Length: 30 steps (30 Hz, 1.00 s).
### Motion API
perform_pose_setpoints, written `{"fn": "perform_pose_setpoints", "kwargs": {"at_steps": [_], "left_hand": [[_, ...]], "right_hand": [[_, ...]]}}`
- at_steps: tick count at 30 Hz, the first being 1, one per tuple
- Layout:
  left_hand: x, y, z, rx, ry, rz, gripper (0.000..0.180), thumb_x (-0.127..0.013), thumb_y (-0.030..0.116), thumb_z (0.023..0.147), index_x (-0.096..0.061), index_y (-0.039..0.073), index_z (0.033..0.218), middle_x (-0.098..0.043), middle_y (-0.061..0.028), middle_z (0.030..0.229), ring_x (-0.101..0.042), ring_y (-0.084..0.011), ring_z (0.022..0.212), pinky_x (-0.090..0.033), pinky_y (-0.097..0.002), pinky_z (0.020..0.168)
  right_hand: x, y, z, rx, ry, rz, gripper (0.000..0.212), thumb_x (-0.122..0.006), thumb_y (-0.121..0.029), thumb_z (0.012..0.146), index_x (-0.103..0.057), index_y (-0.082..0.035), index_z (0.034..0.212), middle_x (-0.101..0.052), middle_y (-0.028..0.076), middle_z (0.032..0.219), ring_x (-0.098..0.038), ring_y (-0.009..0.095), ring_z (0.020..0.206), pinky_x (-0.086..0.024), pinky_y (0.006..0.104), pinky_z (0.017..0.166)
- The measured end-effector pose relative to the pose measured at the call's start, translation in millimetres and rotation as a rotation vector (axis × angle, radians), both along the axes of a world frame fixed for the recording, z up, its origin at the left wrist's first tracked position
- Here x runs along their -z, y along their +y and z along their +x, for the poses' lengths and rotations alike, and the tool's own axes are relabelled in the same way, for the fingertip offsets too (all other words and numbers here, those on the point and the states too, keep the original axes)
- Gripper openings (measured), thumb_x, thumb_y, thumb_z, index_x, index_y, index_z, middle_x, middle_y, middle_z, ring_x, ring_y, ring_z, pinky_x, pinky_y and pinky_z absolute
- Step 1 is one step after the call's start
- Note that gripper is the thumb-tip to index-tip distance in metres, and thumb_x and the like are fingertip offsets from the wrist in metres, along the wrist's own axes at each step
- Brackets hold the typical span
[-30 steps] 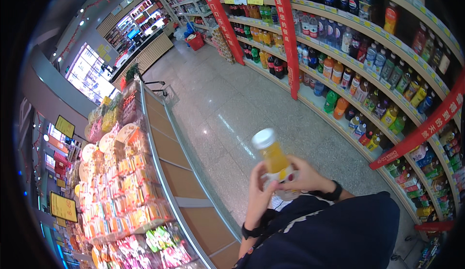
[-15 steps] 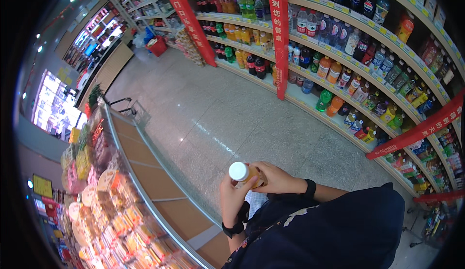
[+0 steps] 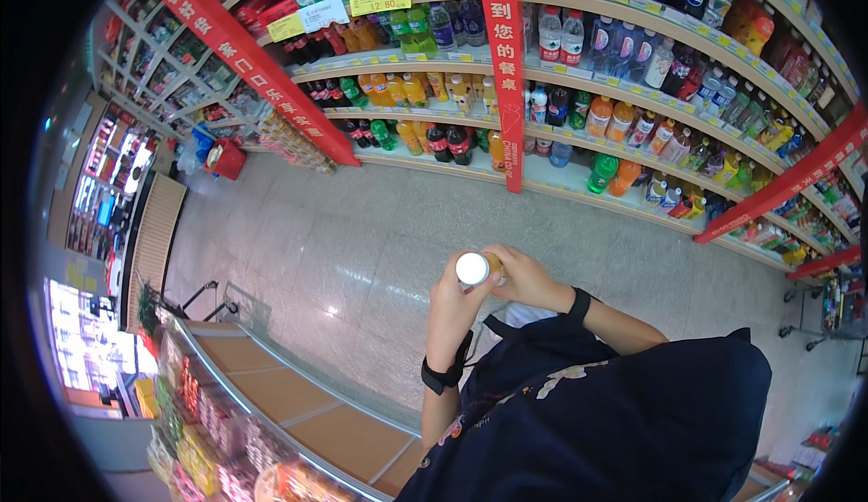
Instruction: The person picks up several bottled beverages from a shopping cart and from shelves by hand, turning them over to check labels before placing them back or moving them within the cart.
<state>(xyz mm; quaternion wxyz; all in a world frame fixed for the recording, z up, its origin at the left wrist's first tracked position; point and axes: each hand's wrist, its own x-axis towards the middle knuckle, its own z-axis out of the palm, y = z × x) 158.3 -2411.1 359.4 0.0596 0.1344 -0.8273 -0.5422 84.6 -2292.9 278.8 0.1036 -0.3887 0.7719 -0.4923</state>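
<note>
A small drink bottle [image 3: 496, 269] with a white cap and amber-yellow contents is held in front of my body, its cap turned up towards me. My left hand [image 3: 449, 296] is closed around the bottle just below the cap, on the left side. My right hand [image 3: 526, 278] wraps the bottle's body from the right, so most of the label is hidden. Both wrists wear black bands. Below the hands is the dark navy clothing [image 3: 615, 412] I wear.
Curved drink shelves [image 3: 597, 145] with many bottles and red banner strips [image 3: 504, 77] run along the far side. At lower left stands a display case [image 3: 298, 394] with packaged goods. A red basket [image 3: 226, 157] sits on the tiled floor, and a metal cart [image 3: 827, 330] is at the right.
The view has turned, bringing the shelves nearer and the display case lower. Both hands, still around the bottle, are higher in the picture, and the cap faces me more squarely.
</note>
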Motion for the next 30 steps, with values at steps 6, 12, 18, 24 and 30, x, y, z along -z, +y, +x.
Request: {"fn": "perform_pose_setpoints", "kwargs": {"at_steps": [6,12,18,24,30], "left_hand": [[33.9,-72.2,-78.9,-0.065,0.089,-0.125,0.033,-0.065,0.012,0.065,-0.048,0.001,0.091,-0.057,-0.0123,0.073,-0.057,-0.0166,0.068,-0.044,-0.0269,0.058],[66.7,-167.8,-176.2,-0.144,0.091,-0.305,0.032,-0.063,0.012,0.06,-0.047,0.003,0.086,-0.056,-0.0181,0.07,-0.057,-0.0327,0.067,-0.044,-0.0355,0.054],[92.6,-246.2,-306.2,-0.133,0.068,-0.328,0.034,-0.064,0.011,0.058,-0.046,0.001,0.085,-0.056,-0.0185,0.075,-0.056,-0.0321,0.071,-0.043,-0.0357,0.06],[157.5,-304.8,-426.8,-0.112,0.163,-0.247,0.039,-0.065,0.009,0.057,-0.045,-0.001,0.089,-0.055,-0.0169,0.08,-0.056,-0.0231,0.074,-0.044,-0.0312,0.064],[193.2,-292.0,-551.0,-0.047,0.009,-0.163,0.037,-0.063,0.007,0.062,-0.043,-0.002,0.091,-0.054,-0.0187,0.088,-0.054,-0.0256,0.083,-0.043,-0.0322,0.07]], "right_hand": [[37.5,-75.3,-67.9,0.087,0.032,0.057,0.054,-0.066,-0.019,0.06,-0.038,-0.006,0.105,-0.047,0.015,0.097,-0.046,0.033,0.091,-0.039,0.0374,0.077],[67.1,-181.7,-156.0,0.137,0.033,0.146,0.055,-0.066,-0.025,0.063,-0.037,-0.006,0.107,-0.045,0.015,0.094,-0.046,0.035,0.087,-0.039,0.0397,0.077],[119.9,-266.2,-288.2,0.072,-0.315,0.129,0.055,-0.06,-0.034,0.069,-0.036,-0.004,0.108,-0.04,0.018,0.097,-0.053,0.031,0.072,-0.044,0.0366,0.065],[86.1,-300.4,-388.1,0.116,-1.234,-0.318,0.049,-0.047,-0.028,0.079,-0.027,-0.005,0.117,-0.044,0.01,0.106,-0.052,0.019,0.087,-0.044,0.0346,0.069],[139.3,-319.2,-481.9,0.363,-1.329,-0.612,0.046,-0.043,-0.034,0.082,-0.027,-0.014,0.12,-0.042,0.006,0.112,-0.048,0.02,0.095,-0.04,0.0391,0.076]]}}
